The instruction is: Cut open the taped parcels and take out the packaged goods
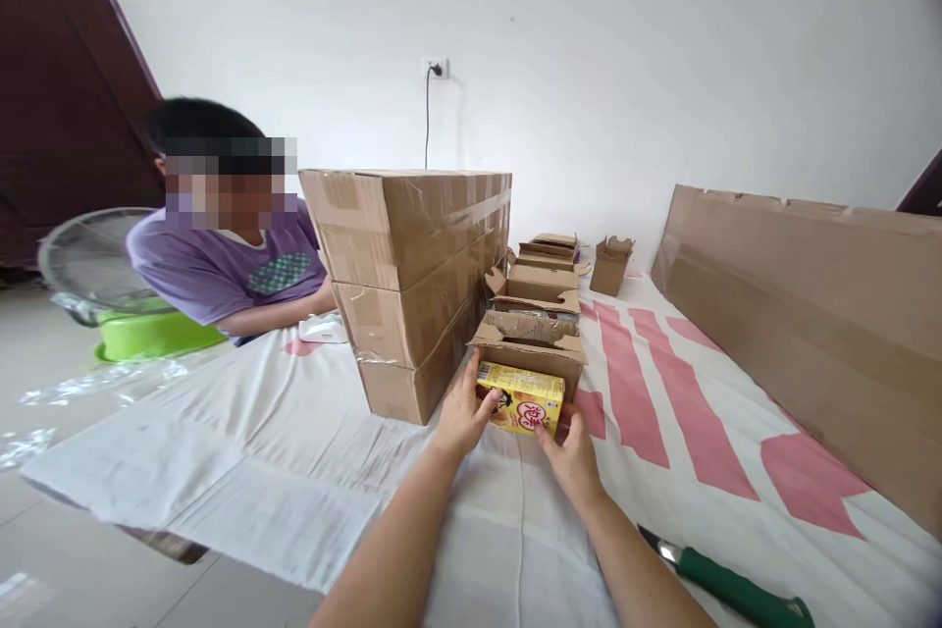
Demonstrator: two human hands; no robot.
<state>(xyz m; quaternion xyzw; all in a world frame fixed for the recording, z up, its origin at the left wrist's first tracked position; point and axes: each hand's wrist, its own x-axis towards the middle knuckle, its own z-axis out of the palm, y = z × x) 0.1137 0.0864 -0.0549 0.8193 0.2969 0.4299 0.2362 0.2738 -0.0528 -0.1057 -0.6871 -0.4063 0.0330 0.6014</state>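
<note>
Yellow box (524, 397), gripped between our left hand (460, 412) and right hand (574, 456), sits in front of the open carton (531, 355); we seem mid-handling, and the next move calls for even two-sided pressure.

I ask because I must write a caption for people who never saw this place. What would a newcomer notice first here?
Probably the bright yellow box, held between the left hand and the right hand, in front of a row of open cartons. Next, the three-layer stack of taped cartons, rising to the left of that row. Then perhaps the green-handled knife, lying on the cloth at the lower right.
</note>
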